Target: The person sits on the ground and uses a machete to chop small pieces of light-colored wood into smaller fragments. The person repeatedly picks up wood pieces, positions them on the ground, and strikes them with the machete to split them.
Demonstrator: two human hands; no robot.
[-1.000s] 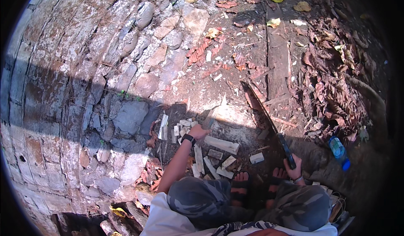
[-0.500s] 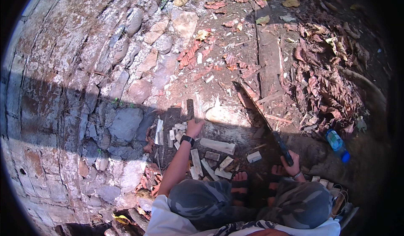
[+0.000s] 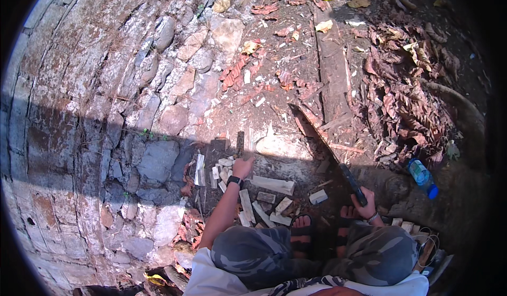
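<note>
"Black-handled long metal blade [image 3: 323,136]: grip?"

"Right hand [image 3: 364,203] clamped on the handle near the knee. Blade slants forward, away from the sandalled feet [image 3: 301,223], probably for safety."

"Next out?"

"Pale, straight-sided split-wood pieces [image 3: 272,184], scattered within easy reach."

"Left hand [image 3: 243,167]?"

"Just beyond most of those; fingers appear closed round the near end of a narrow dark wooden strip [image 3: 240,143], presumably steadying it."

"Strip's look?"

"Slim, rough, darker than the pieces; points away from the person. Near end hidden; upright or lying, cannot tell."
</note>
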